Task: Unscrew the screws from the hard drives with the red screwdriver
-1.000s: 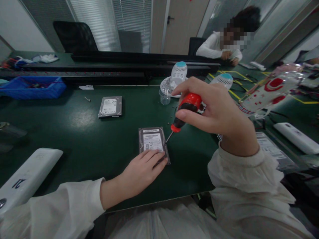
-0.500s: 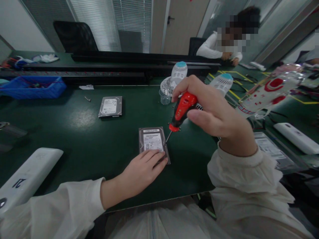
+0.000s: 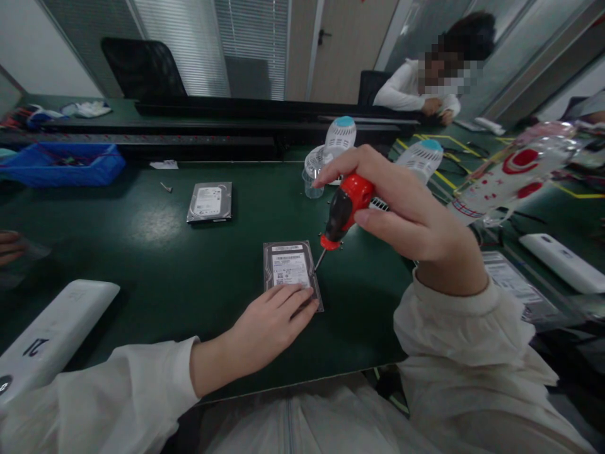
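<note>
A hard drive (image 3: 289,265) with a white label lies on the green table in front of me. Across its near end rests my left hand (image 3: 276,318), fingers stretched out flat and pressing on it. My right hand (image 3: 401,211) is closed round the red and black handle of a screwdriver (image 3: 341,217). The tool is tilted, and its tip meets the drive's right edge. Whether a screw sits under the tip is too small to tell. Farther off to the left lies a second hard drive (image 3: 208,202), label up.
At the far left is a blue bin (image 3: 66,167). A white device marked 21 (image 3: 54,331) lies near left. White fans (image 3: 340,135), a small clear cup (image 3: 312,186) and a bottle (image 3: 501,173) stand beyond my right hand. Another person's hand (image 3: 9,247) shows at the left edge; a person (image 3: 401,88) sits opposite.
The screwdriver handle has turned in my right hand, and the fingers have shifted on it, the index finger now stretched farther out. Another person's hand has appeared at the left edge.
</note>
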Demonstrator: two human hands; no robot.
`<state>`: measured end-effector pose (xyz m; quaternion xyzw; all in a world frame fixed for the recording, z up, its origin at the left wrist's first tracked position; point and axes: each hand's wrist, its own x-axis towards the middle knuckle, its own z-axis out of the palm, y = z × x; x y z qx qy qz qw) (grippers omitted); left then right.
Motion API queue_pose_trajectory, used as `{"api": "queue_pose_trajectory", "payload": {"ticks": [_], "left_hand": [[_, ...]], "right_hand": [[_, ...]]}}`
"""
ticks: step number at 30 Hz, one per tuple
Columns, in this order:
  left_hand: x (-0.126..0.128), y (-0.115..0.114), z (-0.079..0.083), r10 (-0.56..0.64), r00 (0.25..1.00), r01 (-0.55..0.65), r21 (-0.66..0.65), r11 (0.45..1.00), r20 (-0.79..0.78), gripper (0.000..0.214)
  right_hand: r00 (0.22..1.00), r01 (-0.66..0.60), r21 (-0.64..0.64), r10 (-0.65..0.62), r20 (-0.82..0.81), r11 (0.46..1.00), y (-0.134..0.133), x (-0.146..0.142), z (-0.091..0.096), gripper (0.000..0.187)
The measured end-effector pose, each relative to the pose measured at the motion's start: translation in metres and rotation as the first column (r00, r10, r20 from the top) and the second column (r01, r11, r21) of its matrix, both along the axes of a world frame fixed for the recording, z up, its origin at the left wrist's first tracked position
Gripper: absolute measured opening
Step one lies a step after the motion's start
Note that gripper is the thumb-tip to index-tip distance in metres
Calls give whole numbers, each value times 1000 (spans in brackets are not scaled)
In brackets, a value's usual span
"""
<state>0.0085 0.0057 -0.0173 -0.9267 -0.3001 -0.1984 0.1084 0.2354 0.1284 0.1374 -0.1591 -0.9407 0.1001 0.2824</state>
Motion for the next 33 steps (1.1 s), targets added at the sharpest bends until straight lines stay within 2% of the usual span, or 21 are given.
{"api": "queue_pose_trajectory", "payload": {"ticks": [3,5,9,11,15,19,23,25,29,31,33], "left_hand": [[0,0,1,-1,1000,1,7,1000,11,34],[1,1,1,-2,1000,1,16,1000,24,34],[1,1,0,-2,1000,1,22,1000,28,34],[1,0,0,2,1000,-2,16,1000,15,34],[1,0,1,2,1000,-2,-1,1000,6,34],[0,0,1,-5,1000,4,7,1000,23,34],[1,0,0,-2,1000,2,16,1000,28,33],[1,0,0,1,1000,-2,20,1000,28,33],[1,0,1,2,1000,-3,17,1000,7,33],[1,0,1,3,1000,-3,14,1000,6,33],[1,0,0,1,1000,-2,14,1000,14,33]], "right_hand": [[995,75,-19,-76,-65,997,-3,-2,0,21],[983,157,25,-154,-104,987,-4,-4,-1,18],[967,249,87,-244,-66,964,-2,-5,-4,32],[973,232,77,-231,-31,970,-2,-4,-4,34],[994,107,46,-106,-24,993,-4,-2,-1,26],[976,195,39,-189,-107,980,-6,-4,-1,17],[966,257,100,-251,-64,961,-4,-4,-3,35],[977,212,109,-211,-21,971,-3,-3,-2,37],[999,26,72,-28,26,997,-2,1,1,27],[999,51,66,-50,-7,997,-3,1,0,24],[989,147,90,-144,-35,985,-3,-1,-2,27]]}}
